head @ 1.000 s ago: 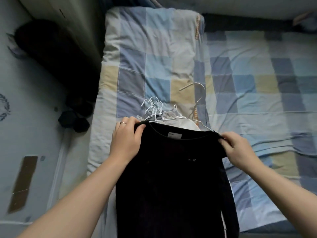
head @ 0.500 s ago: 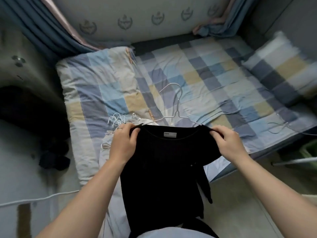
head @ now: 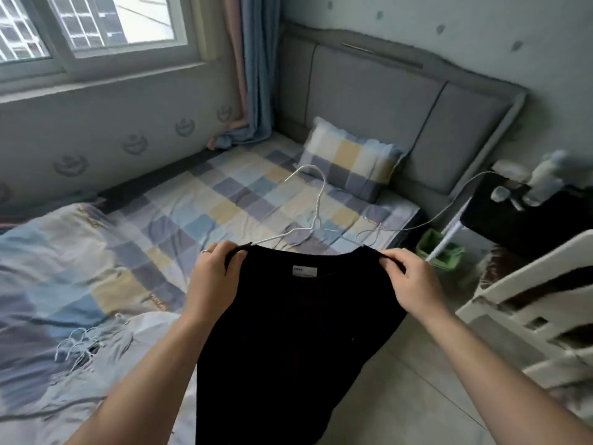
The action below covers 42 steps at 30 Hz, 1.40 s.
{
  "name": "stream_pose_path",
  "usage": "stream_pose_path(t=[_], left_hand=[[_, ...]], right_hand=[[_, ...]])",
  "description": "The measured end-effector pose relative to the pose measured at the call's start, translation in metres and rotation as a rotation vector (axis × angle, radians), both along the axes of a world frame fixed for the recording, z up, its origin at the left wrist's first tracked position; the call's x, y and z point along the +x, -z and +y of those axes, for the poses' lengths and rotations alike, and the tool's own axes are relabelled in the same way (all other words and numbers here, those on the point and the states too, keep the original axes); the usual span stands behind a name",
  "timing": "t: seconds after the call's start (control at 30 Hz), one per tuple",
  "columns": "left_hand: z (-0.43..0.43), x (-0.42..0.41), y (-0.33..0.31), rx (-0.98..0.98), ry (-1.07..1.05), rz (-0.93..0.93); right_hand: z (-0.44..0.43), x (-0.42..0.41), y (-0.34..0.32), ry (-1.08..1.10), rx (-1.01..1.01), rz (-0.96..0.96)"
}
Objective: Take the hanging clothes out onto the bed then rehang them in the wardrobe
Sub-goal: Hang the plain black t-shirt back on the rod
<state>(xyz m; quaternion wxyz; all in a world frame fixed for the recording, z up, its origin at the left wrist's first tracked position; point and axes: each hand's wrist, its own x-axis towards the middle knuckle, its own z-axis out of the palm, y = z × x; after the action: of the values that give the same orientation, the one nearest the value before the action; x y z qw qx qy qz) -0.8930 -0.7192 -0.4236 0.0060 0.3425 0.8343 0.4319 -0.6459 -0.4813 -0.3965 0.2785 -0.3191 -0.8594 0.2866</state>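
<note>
Head view: left hand [head: 214, 275] and right hand [head: 411, 279] pinch black top [head: 298, 332] at shoulders, white hanger [head: 317, 208] ends hidden inside.

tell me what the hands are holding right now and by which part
Both hold the black top, which hangs on a white wire hanger. The left hand grips one shoulder end, and the right hand pinches the other.

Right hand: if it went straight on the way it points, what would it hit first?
Its grip is on the shoulder of the black top. Beyond that, the right hand points toward the white wire hanger sticking out of the neckline, then the checked bed sheet; depth is unclear.
</note>
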Motion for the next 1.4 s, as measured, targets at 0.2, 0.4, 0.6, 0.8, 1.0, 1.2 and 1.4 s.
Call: stream_pose_path(t=[0.2,0.4,0.6,0.8,1.0,1.2,1.4], left_hand=[[0.15,0.095,-0.034,0.064,0.163,0.092],[0.284,0.186,-0.059,0.126,0.415,0.112],[0.42,0.283,-0.086,0.179,0.641,0.133],[0.564,0.377,-0.122,0.304,0.908,0.15],[0.685,0.481,-0.178,0.432,1.209,0.163],[0.766,0.602,-0.242,0.579,1.497,0.126],[0.793,0.733,-0.321,0.754,1.674,0.069]], right_hand=[[0.092,0.14,-0.032,0.206,0.059,0.056],[0.153,0.268,-0.057,0.45,0.153,0.047],[0.203,0.379,-0.086,0.693,0.232,0.026],[0.248,0.467,-0.128,0.957,0.355,0.027],[0.274,0.539,-0.191,1.223,0.491,-0.047],[0.265,0.596,-0.266,1.474,0.658,-0.23],[0.234,0.645,-0.342,1.717,0.735,-0.523]])
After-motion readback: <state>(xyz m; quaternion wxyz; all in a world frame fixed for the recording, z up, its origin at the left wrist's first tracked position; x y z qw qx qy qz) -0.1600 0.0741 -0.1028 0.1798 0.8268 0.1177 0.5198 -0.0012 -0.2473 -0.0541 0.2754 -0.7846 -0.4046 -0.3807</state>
